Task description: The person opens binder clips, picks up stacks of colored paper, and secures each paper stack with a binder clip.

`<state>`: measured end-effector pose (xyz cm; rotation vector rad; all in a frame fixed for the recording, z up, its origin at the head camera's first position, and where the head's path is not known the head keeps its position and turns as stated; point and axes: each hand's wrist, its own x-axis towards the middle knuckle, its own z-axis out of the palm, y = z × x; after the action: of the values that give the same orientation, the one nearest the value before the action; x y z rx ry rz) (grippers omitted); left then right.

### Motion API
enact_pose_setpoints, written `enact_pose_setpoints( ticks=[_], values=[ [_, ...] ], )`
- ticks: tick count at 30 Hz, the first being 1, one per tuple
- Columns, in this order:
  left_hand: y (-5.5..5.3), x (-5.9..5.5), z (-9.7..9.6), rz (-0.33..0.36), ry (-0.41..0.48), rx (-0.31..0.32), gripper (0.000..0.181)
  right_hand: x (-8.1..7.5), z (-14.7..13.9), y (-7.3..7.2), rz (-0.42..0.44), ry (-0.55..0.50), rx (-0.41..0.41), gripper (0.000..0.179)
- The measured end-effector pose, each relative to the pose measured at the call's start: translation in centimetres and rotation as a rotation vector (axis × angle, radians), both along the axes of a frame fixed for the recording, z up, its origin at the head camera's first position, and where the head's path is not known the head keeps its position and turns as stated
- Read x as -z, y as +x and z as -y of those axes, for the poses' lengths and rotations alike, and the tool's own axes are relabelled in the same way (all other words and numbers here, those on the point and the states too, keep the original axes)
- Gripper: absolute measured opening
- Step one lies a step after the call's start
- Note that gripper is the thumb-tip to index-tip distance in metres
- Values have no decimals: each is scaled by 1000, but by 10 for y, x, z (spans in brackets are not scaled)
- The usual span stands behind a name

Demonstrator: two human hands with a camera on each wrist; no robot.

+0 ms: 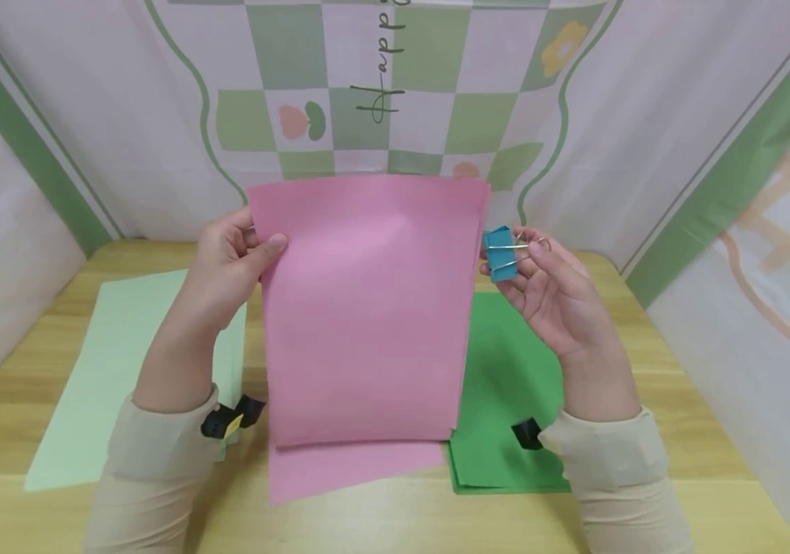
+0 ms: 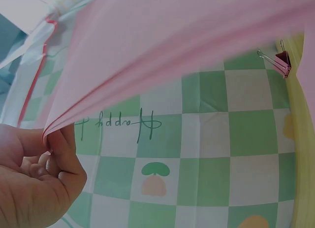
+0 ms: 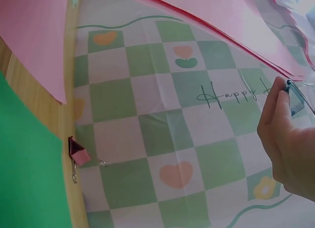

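Observation:
A stack of pink paper sheets is held upright above the table. My left hand pinches its upper left edge, thumb on the near face and fingers behind. In the left wrist view several layers of the pink paper bow out from that pinch. Just off the stack's upper right edge, my right hand holds a blue binder clip by its wire handles. The right wrist view shows this blue clip close to the pink sheets' corner. Another pink sheet lies on the table below.
Light green paper lies on the wooden table at left, dark green paper at right. A pink binder clip sits by the table's far edge, hidden in the head view. Behind hangs a checkered cloth.

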<state>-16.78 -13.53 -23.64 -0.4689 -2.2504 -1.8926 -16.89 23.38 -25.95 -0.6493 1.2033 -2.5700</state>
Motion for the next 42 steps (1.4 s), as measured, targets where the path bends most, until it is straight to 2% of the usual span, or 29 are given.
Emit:
enact_pose_setpoints(
  ticks=[6, 10, 15, 20, 25, 35, 42],
  values=[
    [2, -1, -2, -7, 51, 13, 25, -2, 1, 2, 3, -21, 5, 20],
    [1, 1, -4, 13, 95, 20, 26, -2, 1, 5, 5, -33, -15, 20],
    [-2, 6, -6, 25, 102, 12, 26, -1, -1, 5, -2, -20, -40, 18],
    [-7, 14, -6, 39, 80, -11, 31, 2, 0, 2, 12, 15, -77, 16],
    [-11, 22, -6, 55, 33, -41, 32, 5, 2, 0, 38, 71, -62, 14],
    [-13, 23, -6, 70, 18, -70, 32, 3, 4, -2, 33, 39, -90, 17],
    [-11, 24, -9, 80, 9, -78, 30, 2, 3, -2, 74, 60, -55, 21]
  ],
)
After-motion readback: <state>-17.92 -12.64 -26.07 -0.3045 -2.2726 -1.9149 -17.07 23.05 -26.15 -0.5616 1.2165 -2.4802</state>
